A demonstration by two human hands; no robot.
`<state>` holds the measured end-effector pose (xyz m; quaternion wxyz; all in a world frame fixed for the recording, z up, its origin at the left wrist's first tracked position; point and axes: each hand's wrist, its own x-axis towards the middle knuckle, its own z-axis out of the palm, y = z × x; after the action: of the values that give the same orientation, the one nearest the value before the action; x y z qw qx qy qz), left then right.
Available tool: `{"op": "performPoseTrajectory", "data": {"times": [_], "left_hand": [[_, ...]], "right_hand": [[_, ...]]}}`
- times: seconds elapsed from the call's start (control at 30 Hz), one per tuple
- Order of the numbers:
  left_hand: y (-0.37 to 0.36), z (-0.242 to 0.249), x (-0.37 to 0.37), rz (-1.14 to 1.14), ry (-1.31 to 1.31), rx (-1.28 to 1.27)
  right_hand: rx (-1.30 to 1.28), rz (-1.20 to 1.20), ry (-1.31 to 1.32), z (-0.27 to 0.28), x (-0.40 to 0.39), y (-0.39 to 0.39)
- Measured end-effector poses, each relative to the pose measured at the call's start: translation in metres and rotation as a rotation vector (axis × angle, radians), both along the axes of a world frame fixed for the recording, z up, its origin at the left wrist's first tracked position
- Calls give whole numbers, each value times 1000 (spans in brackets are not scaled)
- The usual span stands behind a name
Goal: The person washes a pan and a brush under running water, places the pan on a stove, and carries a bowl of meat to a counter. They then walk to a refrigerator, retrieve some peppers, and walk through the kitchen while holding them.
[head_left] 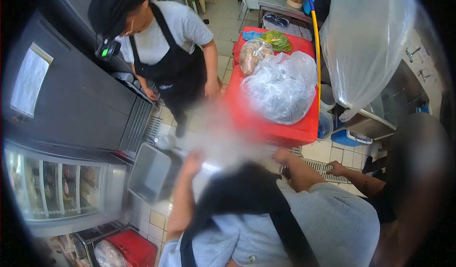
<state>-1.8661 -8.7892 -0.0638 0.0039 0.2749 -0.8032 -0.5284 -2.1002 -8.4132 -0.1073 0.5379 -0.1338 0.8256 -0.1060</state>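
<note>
A hazy smear over the middle of the view blurs what lies between my hands. My left hand (192,163) is in front of my apron, beside a blurred pale, shiny surface (211,166); its fingers are smeared. To the right, my right hand (283,157) appears curled just below the front edge of a red insulated box (294,135). What it holds, if anything, I cannot tell. On the box lie a large clear plastic bag (282,89), a tied bag of brownish food (254,57) and a bag of greens (277,41).
A person (166,53) in a black apron and cap faces me at the left. Another person's hand (336,168) reaches in from the right. A grey tub (151,174) stands on the tiled floor near a glass-door fridge (61,184). Clear plastic (368,39) hangs at upper right.
</note>
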Motion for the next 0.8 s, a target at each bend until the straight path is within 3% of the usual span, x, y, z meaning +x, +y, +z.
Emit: {"op": "performPoseTrajectory", "data": {"times": [0.1,0.2,0.23,0.33,0.37,0.4,0.47,0.53,0.6,0.73,0.8], "left_hand": [[-10,26,-23,26,86,-18],[-14,48,-36,65,166,126],[-19,56,-45,3,187,92],[-46,71,-77,-87,151,44],[-56,72,-88,-164,192,-20],[-70,74,-107,-240,256,-97],[-82,88,-147,-133,248,283],[-95,98,-188,-180,210,131],[-91,121,-218,-213,410,335],[-95,115,-274,-135,278,290],[-101,100,-298,-133,238,189]], "right_hand": [[-171,73,226,0,-17,-34],[-34,194,151,13,-32,-63],[-175,147,201,18,-30,-67],[-232,373,238,-24,-46,-76],[-239,-227,108,2,-34,-81],[-233,-234,110,13,-30,-84],[-336,-717,-37,27,-22,-89],[-367,-771,-9,54,-17,-104],[-475,-881,40,54,-10,-100],[-596,-1092,34,70,-13,-108],[-586,-1041,56,64,-26,-108]]}}
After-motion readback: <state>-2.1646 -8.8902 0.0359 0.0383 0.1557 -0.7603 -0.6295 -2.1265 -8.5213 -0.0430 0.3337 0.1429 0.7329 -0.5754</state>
